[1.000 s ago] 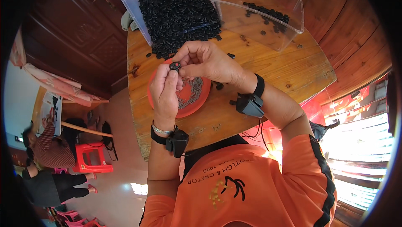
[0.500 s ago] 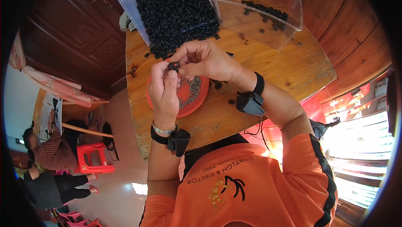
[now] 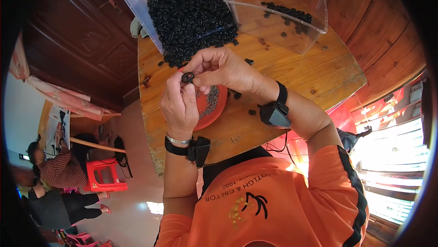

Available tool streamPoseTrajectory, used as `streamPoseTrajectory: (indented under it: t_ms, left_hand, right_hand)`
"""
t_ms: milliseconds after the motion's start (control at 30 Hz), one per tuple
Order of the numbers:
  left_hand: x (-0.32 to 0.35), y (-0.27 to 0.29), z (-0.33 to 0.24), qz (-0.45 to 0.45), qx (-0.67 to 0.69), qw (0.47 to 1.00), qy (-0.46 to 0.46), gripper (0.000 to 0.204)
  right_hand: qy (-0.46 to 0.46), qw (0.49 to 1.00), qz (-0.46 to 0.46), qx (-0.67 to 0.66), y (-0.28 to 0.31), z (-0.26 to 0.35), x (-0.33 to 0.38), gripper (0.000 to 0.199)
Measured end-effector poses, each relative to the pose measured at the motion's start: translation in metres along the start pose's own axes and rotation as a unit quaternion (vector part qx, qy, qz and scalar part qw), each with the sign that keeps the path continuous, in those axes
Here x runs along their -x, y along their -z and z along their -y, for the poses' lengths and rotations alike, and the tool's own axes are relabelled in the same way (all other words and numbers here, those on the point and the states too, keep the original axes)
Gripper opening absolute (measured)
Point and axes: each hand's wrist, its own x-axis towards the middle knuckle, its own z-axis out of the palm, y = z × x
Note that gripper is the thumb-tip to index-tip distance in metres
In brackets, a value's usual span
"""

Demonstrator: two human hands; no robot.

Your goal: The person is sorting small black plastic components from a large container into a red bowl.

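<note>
Both my hands meet above the wooden table (image 3: 292,73). My left hand (image 3: 180,103) and my right hand (image 3: 221,69) pinch one small black ring-shaped part (image 3: 187,77) between their fingertips. Under them sits a red shallow dish (image 3: 214,108) with several small dark parts in it. A black band with a device is on each wrist.
A clear bin (image 3: 137,3) heaped with black ring parts stands at the table's far side, some spilled onto the wood. Beside it a clear bin (image 3: 315,23) holds several of the same parts. Loose parts (image 3: 252,112) lie near the dish. Other people and a red stool (image 3: 107,176) are at the left.
Both hands stay together over the dish; the fingers have shifted slightly on the black part.
</note>
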Motion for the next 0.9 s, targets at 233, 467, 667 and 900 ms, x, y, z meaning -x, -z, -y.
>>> streamPoseTrajectory:
  t_ms: [233,467,667,900]
  left_hand:
    - [0.0018,0.0008,0.0049,-0.01,0.025,0.999,-0.026,0.025]
    - [0.0016,0.0,0.0045,0.0,0.007,1.0,-0.018,0.028]
    - [-0.0001,0.0009,0.0064,-0.009,0.01,0.999,-0.029,0.025]
    - [-0.0004,0.0007,0.004,-0.013,0.012,0.999,-0.028,0.023]
  right_hand:
    - [0.0,1.0,-0.002,0.001,-0.0056,0.0026,0.0031,0.02]
    - [0.001,0.999,-0.004,-0.035,-0.0033,0.0015,0.0026,0.02]
    - [0.003,0.999,0.006,-0.034,-0.006,-0.0013,0.0022,0.022]
    - [-0.002,1.0,-0.005,-0.019,-0.0085,0.002,0.0033,0.021]
